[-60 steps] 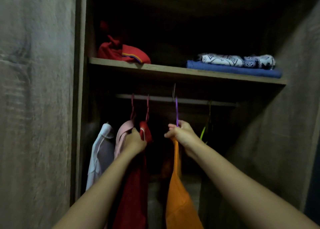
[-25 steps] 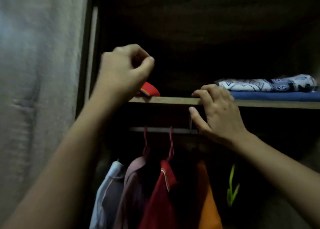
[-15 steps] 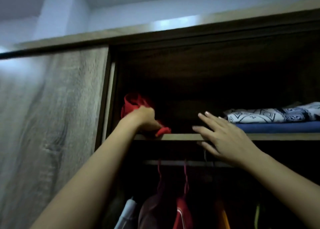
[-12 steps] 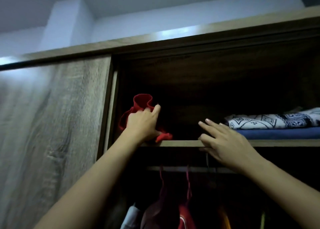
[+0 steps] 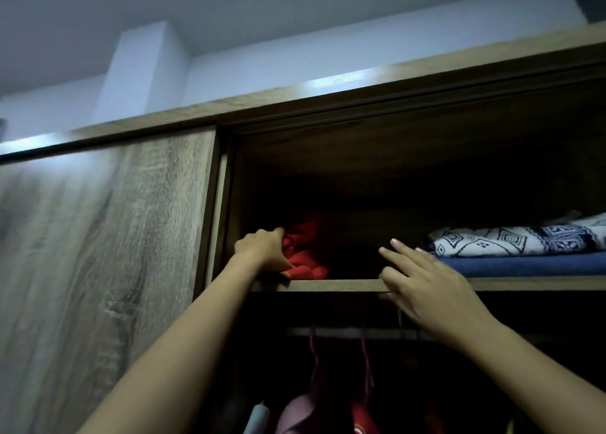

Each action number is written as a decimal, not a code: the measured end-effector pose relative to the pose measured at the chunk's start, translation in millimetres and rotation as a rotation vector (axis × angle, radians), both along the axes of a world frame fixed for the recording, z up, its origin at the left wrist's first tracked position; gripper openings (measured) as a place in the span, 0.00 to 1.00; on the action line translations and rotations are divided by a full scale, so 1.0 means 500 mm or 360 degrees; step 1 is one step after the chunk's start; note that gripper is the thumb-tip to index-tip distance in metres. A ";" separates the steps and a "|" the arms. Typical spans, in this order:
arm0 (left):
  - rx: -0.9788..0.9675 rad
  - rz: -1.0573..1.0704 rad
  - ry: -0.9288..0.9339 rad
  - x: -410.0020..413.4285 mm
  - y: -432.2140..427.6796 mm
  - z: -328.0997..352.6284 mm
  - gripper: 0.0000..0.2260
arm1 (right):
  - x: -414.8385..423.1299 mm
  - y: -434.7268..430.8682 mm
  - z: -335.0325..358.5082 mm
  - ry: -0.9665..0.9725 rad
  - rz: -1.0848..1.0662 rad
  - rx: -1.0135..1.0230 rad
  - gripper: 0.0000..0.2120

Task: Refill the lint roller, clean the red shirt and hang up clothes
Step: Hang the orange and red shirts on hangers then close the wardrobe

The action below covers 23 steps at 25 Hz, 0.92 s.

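- Dim overall; cool bluish light lay on ceiling [image 5: 295, 13], brightest pt of frame.
- Glare patches sat along wardrobe top edge [image 5: 344, 84].
- Space above shelf [image 5: 344, 284] was near black; red garment [image 5: 305, 256] half lost in shadow.
- Door [image 5: 98, 269] at left was smeared w/ motion blur.
- Left hand [image 5: 262, 248] & right hand [image 5: 426, 289] were softly lit, fairly sharp.
- Wide-angle bend: straight edges tilted twd corners; hanging clothes [image 5: 295, 414] at btm were murky, grainy.

One head view looks forward and up, close to the wardrobe shelf [image 5: 328, 284]. Ceiling [image 5: 295, 4] shows above.
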<state>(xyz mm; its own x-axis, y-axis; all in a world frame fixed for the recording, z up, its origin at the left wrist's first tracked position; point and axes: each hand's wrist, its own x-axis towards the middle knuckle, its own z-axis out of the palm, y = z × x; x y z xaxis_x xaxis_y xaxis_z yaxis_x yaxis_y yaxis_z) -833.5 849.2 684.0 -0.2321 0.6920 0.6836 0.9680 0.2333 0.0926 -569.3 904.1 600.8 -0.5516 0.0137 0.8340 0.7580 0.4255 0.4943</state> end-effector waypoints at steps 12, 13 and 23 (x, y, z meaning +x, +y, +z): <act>0.0192 -0.0097 0.0334 0.068 -0.084 -0.033 0.22 | -0.002 -0.003 -0.009 0.0134 0.0010 -0.0075 0.16; 0.0269 -0.0118 0.0370 0.074 -0.110 -0.041 0.22 | -0.001 -0.008 -0.008 0.0152 -0.0010 -0.0121 0.19; 0.0687 -0.0696 0.0659 0.059 -0.369 -0.215 0.25 | -0.012 -0.193 -0.039 0.0873 0.1354 -0.1677 0.55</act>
